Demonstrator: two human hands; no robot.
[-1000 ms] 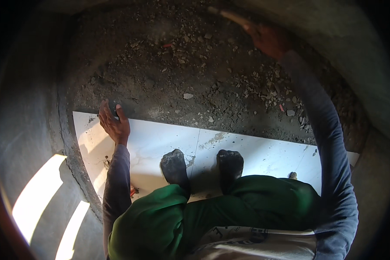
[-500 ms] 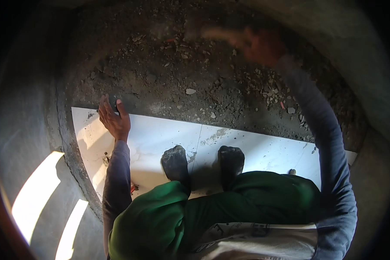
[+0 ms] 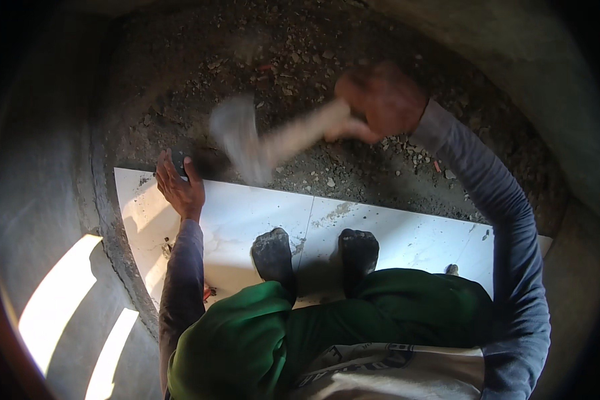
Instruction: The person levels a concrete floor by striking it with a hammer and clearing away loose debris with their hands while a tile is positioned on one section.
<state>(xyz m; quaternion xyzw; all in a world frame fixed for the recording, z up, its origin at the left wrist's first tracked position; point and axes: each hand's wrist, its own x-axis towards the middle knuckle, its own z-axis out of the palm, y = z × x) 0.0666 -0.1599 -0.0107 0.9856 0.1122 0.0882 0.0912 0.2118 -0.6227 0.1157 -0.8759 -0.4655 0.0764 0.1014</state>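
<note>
My right hand [image 3: 383,100] is closed round the pale handle of a hammer [image 3: 303,132], held over the rubble. Motion smears its wide grey head, so its exact shape cannot be made out. At the far left edge of the white tiles, my left hand [image 3: 185,195] has its thumb and fingers round a dark grey lump [image 3: 178,159], perhaps stone. The lump rests against the dirt just beyond the tile edge. The hammer head is to the right of the lump, apart from it.
White floor tiles [image 3: 247,213] lie under my feet, with crumbs of dirt on them. Beyond spreads rough soil [image 3: 353,160] with broken chips. A grey wall [image 3: 40,180] rises at the left, another [image 3: 527,80] at the far right. Something small and red [image 3: 209,292] lies beside my left forearm.
My right hand has moved a little left and nearer, and the hammer has swung down into clear sight. My left hand keeps its place on the lump.
</note>
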